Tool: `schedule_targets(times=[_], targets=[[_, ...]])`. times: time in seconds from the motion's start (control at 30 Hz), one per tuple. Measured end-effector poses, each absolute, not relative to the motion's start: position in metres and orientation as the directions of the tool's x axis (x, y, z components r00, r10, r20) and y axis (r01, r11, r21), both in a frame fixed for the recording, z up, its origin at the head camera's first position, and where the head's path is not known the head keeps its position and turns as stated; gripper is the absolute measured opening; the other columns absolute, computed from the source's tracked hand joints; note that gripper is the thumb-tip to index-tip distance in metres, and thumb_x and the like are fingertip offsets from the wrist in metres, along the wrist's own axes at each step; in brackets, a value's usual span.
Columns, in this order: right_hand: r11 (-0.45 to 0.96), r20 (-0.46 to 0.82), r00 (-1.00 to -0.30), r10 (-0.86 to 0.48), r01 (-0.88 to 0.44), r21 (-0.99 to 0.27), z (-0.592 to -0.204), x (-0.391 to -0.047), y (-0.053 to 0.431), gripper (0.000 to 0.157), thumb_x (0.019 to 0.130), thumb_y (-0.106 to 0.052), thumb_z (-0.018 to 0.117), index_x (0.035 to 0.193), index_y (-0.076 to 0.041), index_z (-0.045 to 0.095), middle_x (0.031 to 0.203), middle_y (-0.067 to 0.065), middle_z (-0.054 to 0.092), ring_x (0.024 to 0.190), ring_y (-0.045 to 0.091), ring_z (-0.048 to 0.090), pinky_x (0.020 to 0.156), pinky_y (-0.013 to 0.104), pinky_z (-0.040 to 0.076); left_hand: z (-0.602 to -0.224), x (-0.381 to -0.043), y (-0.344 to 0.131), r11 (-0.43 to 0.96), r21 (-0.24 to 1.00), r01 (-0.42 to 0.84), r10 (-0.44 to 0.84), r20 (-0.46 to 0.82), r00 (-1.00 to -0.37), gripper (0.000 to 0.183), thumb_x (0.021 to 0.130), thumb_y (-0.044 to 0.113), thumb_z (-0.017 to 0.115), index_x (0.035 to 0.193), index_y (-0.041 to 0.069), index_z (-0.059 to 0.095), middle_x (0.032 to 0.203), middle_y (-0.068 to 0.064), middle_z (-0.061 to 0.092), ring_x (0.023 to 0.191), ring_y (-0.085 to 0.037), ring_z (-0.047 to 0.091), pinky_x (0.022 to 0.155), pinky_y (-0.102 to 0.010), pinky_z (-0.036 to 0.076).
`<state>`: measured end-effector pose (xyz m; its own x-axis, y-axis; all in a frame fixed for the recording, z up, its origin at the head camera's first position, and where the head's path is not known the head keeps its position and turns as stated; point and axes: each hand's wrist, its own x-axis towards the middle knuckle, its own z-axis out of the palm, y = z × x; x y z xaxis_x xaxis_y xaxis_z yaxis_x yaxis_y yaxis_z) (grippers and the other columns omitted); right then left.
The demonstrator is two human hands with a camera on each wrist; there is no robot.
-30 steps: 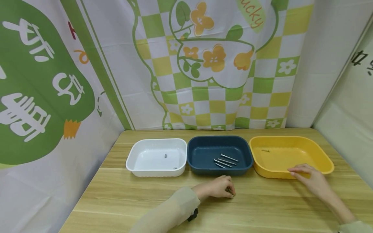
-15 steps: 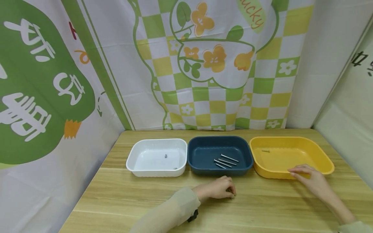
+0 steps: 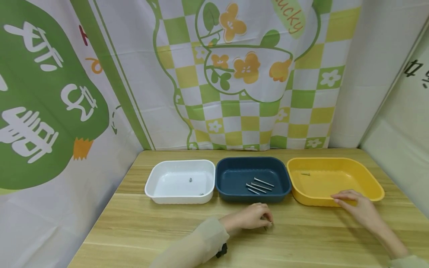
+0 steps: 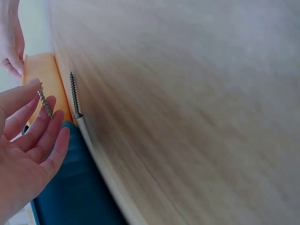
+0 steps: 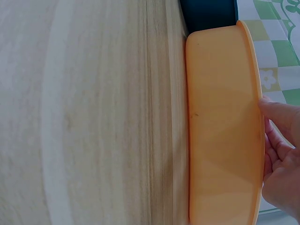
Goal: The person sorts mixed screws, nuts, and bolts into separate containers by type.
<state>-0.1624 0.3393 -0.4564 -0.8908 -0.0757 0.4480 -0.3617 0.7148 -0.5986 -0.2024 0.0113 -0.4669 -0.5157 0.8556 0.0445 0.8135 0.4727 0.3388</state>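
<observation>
My left hand (image 3: 253,216) is just above the wooden table, in front of the dark blue tray (image 3: 253,197). In the left wrist view its thumb and index finger pinch a small screw (image 4: 45,101). Another screw (image 4: 73,93), dark and threaded, lies on the table beside that hand. At the near rim of the yellow tray (image 3: 321,201) is my right hand (image 3: 360,210), its thumb and fingers gripping the edge. One small brass-coloured screw (image 3: 305,173) lies inside the yellow tray. Several long silver bolts (image 3: 263,182) lie in the blue one.
A white tray (image 3: 181,200) stands left of the blue one, with two small metal pieces (image 3: 190,179) inside. The three trays form a row across the wooden table (image 3: 134,230). Printed cloth (image 3: 234,123) hangs behind.
My left hand has shifted slightly to the right, and a thin dark piece now shows beneath its fingers. My right hand and the trays stay where they were.
</observation>
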Motion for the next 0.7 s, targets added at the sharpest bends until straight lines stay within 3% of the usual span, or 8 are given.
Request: schedule_targets(times=[0.7], targets=[[0.714, 0.460, -0.885, -0.074, -0.369, -0.595, -0.457, -0.162, 0.339, 0.009, 0.080, -0.005, 0.067, 0.088, -0.002, 0.069, 0.088, -0.029, 0.054, 0.088, -0.023, 0.037, 0.075, -0.002, 0.021, -0.451, -0.198, 0.025, 0.450, 0.427, 0.784, 0.845, 0.081, -0.529, 0.009, 0.086, 0.019, 0.064, 0.092, 0.013, 0.067, 0.090, 0.006, 0.060, 0.086, 0.004, 0.055, 0.076, -0.003, 0.038]])
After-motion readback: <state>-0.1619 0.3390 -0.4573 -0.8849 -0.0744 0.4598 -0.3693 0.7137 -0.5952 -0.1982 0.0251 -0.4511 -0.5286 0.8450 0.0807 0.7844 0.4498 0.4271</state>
